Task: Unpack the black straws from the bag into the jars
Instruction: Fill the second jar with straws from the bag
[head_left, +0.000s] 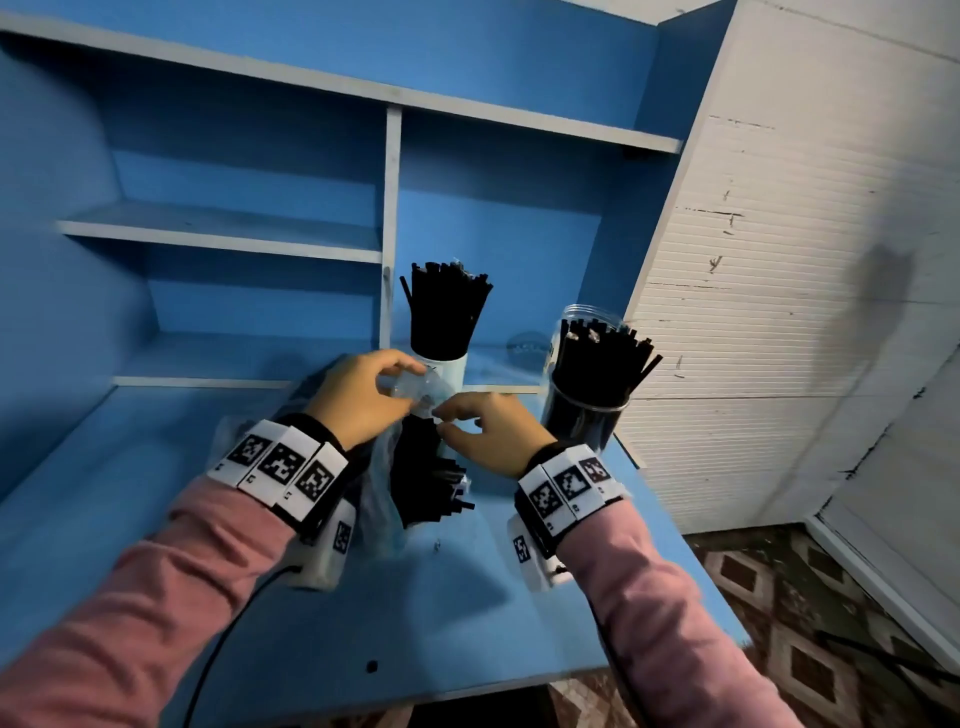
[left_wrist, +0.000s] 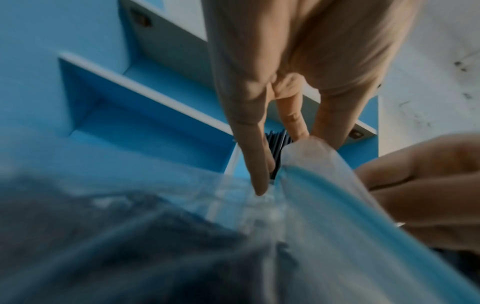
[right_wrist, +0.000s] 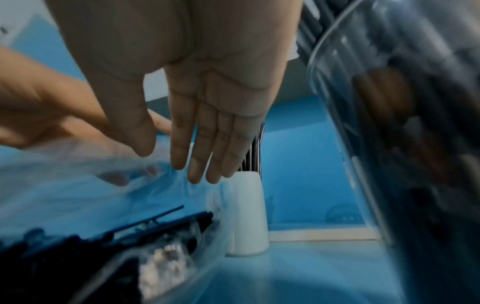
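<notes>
Above a blue desk (head_left: 130, 519), two bare hands meet over a clear plastic bag (head_left: 382, 493) of black straws (head_left: 423, 478). The left hand (head_left: 358, 397) pinches the bag's upper edge between thumb and fingertips, drawing the film up from the desk. The right hand (head_left: 485, 431) is just beside it, thumb and forefinger closing on the same edge; in the right wrist view its other fingers (right_wrist: 205, 144) hang straight and relaxed, touching nothing. Whether the right hand truly grips the film cannot be told for certain, though it appears to pinch it.

Directly below the pinch, the bag sags and the bundle of straws lies inside it on the desk, ends toward the person. Just beyond the left hand's fingertips stands a white jar (head_left: 441, 364), upright and packed with straws. Beyond and to the right of the right hand stands a clear jar (head_left: 587, 405), also upright and full of straws. Both jars sit at the foot of blue shelves (head_left: 223, 228). Pink sleeves (head_left: 156, 597) and wristbands with square black-and-white markers (head_left: 283, 465) cover both forearms.
</notes>
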